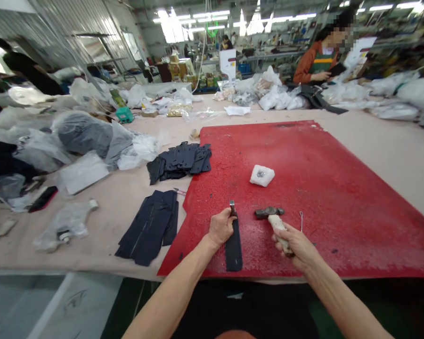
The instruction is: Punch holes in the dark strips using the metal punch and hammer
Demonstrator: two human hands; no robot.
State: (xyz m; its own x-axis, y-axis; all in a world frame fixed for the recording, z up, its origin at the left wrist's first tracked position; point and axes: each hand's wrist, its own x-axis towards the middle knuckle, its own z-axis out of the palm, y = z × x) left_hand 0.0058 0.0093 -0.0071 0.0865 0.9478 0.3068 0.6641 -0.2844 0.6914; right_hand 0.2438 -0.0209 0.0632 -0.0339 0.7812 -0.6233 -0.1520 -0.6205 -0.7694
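My left hand (221, 228) is closed round a short metal punch (232, 205), held upright over the upper end of a dark strip (233, 249). The strip lies on a red mat (311, 188). In my right hand (292, 242) is a hammer (276, 220), gripped by its pale wrapped handle, its head just right of the punch and apart from it. A thin metal tool with a looped end (301, 220) lies beyond my right hand. Farther back on the mat sits a white wrapped block (262, 175).
Left of the mat lie a pile of small dark pieces (183, 159) and a stack of larger dark pieces (150, 226). Plastic bags (88, 134) crowd the left side. A person (318, 61) in an orange top stands across the table (381, 136) at the right.
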